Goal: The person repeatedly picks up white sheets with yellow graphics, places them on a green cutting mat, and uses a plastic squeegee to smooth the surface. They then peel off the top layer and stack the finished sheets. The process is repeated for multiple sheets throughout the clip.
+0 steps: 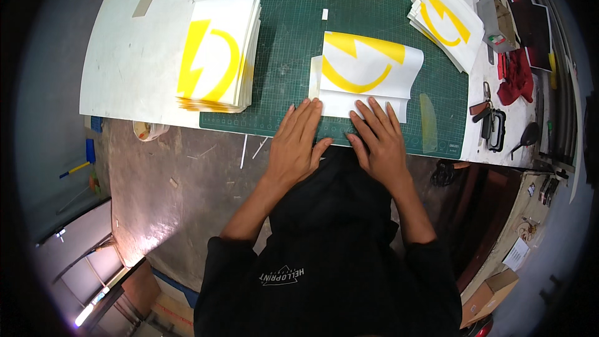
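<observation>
A white sheet with a yellow lightning-bolt print (372,68) lies on the green cutting mat (284,31), its upper part folded over toward me so that a curved fold stands along the far and right sides. My left hand (298,140) rests flat with fingers stretched out, fingertips at the sheet's near left corner beside a pale strip (316,75). My right hand (379,140) lies open too, its fingertips on the sheet's near edge. Neither hand grasps anything. To the left stands a thick stack of similar printed pieces (218,53).
Another printed stack (446,22) lies at the mat's far right. Keys (483,109), a red cloth (516,78) and a metal box (497,22) sit on the table's right side. A translucent yellowish strip (428,123) is near the mat's right edge. A white bucket (150,130) stands below, left.
</observation>
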Available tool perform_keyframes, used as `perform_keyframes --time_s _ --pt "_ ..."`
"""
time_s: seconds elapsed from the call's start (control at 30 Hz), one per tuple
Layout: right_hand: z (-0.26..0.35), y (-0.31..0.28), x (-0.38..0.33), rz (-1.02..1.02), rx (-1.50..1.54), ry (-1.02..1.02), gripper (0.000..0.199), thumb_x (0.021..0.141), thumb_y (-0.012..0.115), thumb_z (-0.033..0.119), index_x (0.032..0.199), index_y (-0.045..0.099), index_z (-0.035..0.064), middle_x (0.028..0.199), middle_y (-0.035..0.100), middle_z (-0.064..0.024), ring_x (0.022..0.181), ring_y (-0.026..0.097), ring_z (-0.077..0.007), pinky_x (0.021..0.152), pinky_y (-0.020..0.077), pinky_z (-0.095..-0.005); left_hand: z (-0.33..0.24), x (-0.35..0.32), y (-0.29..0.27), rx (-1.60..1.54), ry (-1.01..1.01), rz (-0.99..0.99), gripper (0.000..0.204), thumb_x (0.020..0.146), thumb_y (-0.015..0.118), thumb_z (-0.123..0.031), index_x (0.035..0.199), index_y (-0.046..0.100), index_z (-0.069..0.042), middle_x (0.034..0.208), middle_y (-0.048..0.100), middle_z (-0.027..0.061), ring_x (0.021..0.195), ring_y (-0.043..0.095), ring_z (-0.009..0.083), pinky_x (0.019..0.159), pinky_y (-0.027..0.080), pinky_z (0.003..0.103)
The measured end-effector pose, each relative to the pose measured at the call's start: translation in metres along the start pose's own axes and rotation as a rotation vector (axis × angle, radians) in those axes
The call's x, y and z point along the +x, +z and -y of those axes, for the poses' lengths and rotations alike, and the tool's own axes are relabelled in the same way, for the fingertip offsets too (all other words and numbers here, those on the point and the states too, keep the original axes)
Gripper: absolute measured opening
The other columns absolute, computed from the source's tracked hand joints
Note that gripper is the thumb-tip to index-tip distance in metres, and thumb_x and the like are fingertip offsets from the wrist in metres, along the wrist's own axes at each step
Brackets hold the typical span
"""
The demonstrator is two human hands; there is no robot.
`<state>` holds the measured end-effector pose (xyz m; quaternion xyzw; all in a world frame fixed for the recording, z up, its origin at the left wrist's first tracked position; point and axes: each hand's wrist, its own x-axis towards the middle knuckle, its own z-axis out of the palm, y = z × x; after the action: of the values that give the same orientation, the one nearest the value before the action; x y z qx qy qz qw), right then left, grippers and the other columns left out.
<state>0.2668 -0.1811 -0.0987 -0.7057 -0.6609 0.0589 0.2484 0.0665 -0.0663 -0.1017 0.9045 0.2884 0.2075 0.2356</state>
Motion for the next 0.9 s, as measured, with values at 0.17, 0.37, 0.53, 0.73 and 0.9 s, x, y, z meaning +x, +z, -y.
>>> perform_keyframes --time_s 0.17,0.37,0.53,0.73,0.9 --pt "0.0002 -0.0022 0.0004 0.006 0.003 0.005 0.045 0.097 0.076 0.024 0.138 0.069 0.0091 0.152 0.060 -0.0113 0.151 0.047 -0.0330 0.126 0.0317 -0.0582 0.0047 -0.0021 0.0044 0.082 0.065 0.019 0.067 0.097 0.073 -0.037 0.150 0.056 -0.001 0.158 0.052 0.0204 0.147 0.049 0.0382 0.122 0.038 0.055" --pt "-0.0005 -0.0014 -0.0016 0.023 0.000 0.013 0.045 0.097 0.076 0.025 0.138 0.069 0.0096 0.153 0.060 -0.0105 0.151 0.047 -0.0318 0.127 0.0305 -0.0575 0.0076 -0.0045 0.0088 0.062 0.077 0.008 0.072 0.093 0.077 -0.035 0.152 0.054 -0.001 0.161 0.049 0.0211 0.149 0.047 0.0401 0.121 0.037 0.059" --pt "-0.0010 -0.0013 -0.0014 0.015 -0.006 0.013 0.044 0.097 0.076 0.025 0.137 0.070 0.0090 0.153 0.060 -0.0109 0.150 0.047 -0.0324 0.126 0.0307 -0.0580 0.0081 -0.0037 0.0076 0.107 0.081 0.035 0.074 0.094 0.076 -0.040 0.152 0.053 0.000 0.161 0.050 0.0209 0.150 0.047 0.0391 0.122 0.034 0.059" --pt "-0.0006 -0.0007 0.0009 0.014 -0.008 0.005 0.044 0.096 0.076 0.024 0.136 0.070 0.0087 0.153 0.060 -0.0110 0.150 0.047 -0.0328 0.125 0.0310 -0.0582 0.0049 -0.0026 0.0058 0.108 0.062 0.013 0.076 0.093 0.076 -0.043 0.153 0.054 -0.002 0.159 0.051 0.0197 0.148 0.049 0.0383 0.123 0.033 0.058" --pt "0.0013 -0.0008 0.0010 0.034 -0.019 0.007 0.044 0.095 0.077 0.022 0.136 0.070 0.0080 0.153 0.059 -0.0112 0.150 0.047 -0.0336 0.125 0.0310 -0.0593 0.0022 -0.0030 0.0048 0.084 0.031 0.016 0.072 0.092 0.077 -0.043 0.151 0.057 -0.006 0.159 0.051 0.0178 0.149 0.047 0.0360 0.123 0.032 0.056"
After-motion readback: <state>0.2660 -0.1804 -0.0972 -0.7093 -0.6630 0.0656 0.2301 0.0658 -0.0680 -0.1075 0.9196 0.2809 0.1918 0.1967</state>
